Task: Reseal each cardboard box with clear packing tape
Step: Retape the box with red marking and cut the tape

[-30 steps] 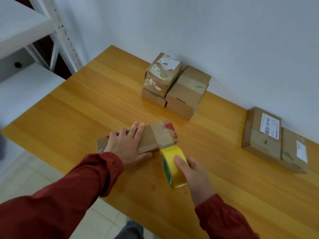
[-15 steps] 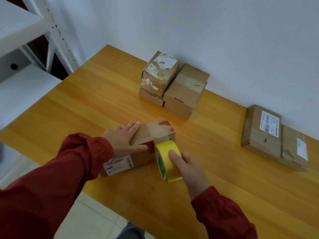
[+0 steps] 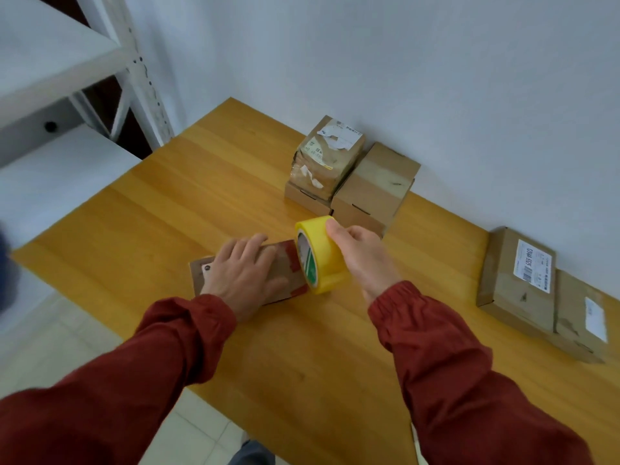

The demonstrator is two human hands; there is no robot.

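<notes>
Cardboard box (image 3: 285,266) lies at centre frame on the wooden surface (image 3: 161,229), near its front edge. Left hand (image 3: 245,276) rests flat on the box top, fingers straight and close together. Right hand (image 3: 359,256) grips the yellow tape roll (image 3: 322,253), fingers curled round it; the roll stands on edge at the box's right end. Stacked boxes (image 3: 335,156) sit upper centre against the wall; flat boxes (image 3: 516,280) lie at right.

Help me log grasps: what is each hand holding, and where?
The right hand grips the tape roll across its outer band; the left hand holds nothing, pressing flat on the box.
</notes>
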